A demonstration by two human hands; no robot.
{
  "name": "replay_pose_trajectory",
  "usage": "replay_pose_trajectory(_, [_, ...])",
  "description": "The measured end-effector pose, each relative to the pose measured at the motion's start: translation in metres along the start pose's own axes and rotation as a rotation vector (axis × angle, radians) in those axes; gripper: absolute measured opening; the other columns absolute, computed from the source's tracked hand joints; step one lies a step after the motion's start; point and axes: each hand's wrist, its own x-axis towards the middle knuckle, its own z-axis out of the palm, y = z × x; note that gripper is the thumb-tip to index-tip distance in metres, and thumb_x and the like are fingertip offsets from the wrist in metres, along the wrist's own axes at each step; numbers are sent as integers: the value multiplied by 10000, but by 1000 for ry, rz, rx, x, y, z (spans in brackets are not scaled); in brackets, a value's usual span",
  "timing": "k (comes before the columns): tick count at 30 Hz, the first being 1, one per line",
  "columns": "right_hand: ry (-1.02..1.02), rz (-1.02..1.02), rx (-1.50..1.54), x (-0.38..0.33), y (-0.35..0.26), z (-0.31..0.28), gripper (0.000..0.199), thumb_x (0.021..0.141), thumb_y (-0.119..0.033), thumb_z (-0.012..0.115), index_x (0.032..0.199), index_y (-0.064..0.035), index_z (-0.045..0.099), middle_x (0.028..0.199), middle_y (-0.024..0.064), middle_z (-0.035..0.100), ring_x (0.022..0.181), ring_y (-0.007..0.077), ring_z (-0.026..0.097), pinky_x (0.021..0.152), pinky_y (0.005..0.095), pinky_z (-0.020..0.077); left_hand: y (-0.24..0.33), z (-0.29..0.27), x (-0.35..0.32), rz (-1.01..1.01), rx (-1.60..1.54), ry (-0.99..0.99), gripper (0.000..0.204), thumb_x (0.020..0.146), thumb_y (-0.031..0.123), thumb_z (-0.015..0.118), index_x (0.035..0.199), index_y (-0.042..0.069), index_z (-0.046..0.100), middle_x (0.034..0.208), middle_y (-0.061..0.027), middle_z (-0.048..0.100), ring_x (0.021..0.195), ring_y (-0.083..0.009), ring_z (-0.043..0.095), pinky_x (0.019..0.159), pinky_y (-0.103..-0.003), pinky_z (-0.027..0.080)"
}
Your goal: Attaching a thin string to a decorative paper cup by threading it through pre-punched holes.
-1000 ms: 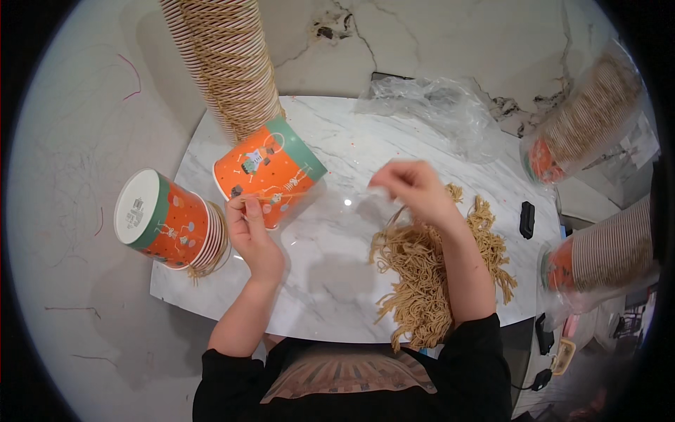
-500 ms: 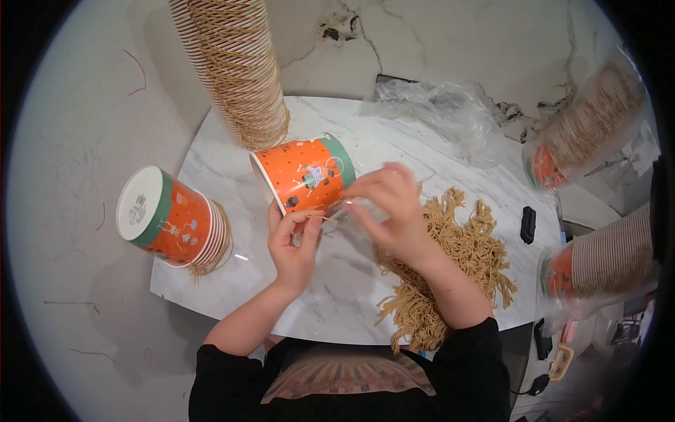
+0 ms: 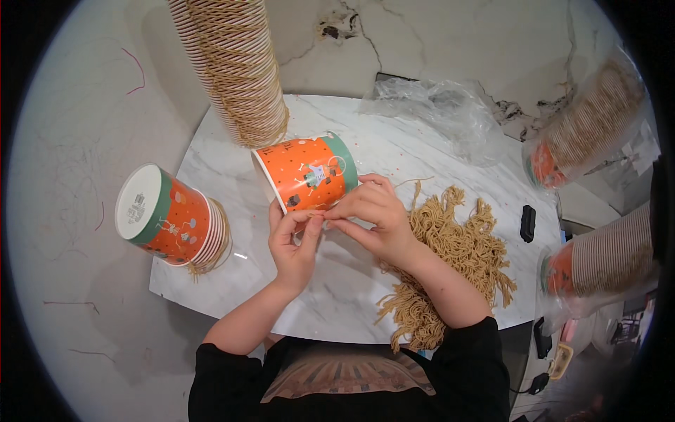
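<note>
An orange paper bucket (image 3: 302, 169) with a green base band lies on its side in front of me, its open rim to the left. My left hand (image 3: 292, 250) is closed at the bucket's near side, thumb and fingertip pinching a thin tan cord. My right hand (image 3: 376, 218) is pinched too, its fingertips meeting the left ones below the bucket. Most of the cord is hidden in the fingers; a loose strand shows beyond the right hand. Beside my right forearm lies a heap of tan cords (image 3: 457, 246).
At left stands a short upside-down stack of buckets (image 3: 179, 225) with cords around its rims. A tall bucket stack (image 3: 235, 77) rises at the back left. Crumpled clear plastic (image 3: 443, 116) lies at the back; bagged stacks (image 3: 587, 126) are at right, near a black object (image 3: 528, 224).
My right hand has moved left and down, its fingers closing to meet my left fingertips at the cord. The left hand and the bucket have hardly moved.
</note>
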Motion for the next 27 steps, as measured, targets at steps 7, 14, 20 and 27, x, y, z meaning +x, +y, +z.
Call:
replay_pose_trajectory(7, [-4,-5,115,-2,1,3,143,818,-139,796,958,-155,768,868,-22,664,867,153,638,1011,404,386,-1,2,-2,-2,-79,-32,75,950,29,653,1013,13,688,1327,-93,427,1126,-178,605,940,-319,550])
replay_pose_trajectory(14, [3,-34,152,-3,3,7,124,816,-118,786,933,-149,759,875,-14,652,878,175,628,959,368,408,-5,0,-5,-6,-53,-71,96,929,15,673,1025,6,680,1302,-93,440,1138,-188,602,942,-316,541])
replay_pose_trajectory(20, [-95,-23,104,1,-2,1,129,833,-36,756,946,-81,712,982,59,647,995,225,634,957,355,445,-3,3,-6,-58,-86,-81,119,940,5,656,1058,-8,672,1285,-89,450,1143,-195,609,953,-317,537])
replay_pose_trajectory(27, [266,273,908,-1,-5,5,71,1010,27,510,1058,-11,545,1046,99,595,969,192,648,909,371,547,-6,1,-3,10,-105,-142,218,971,-45,560,1163,9,649,1299,-86,437,1131,-178,593,971,-280,486])
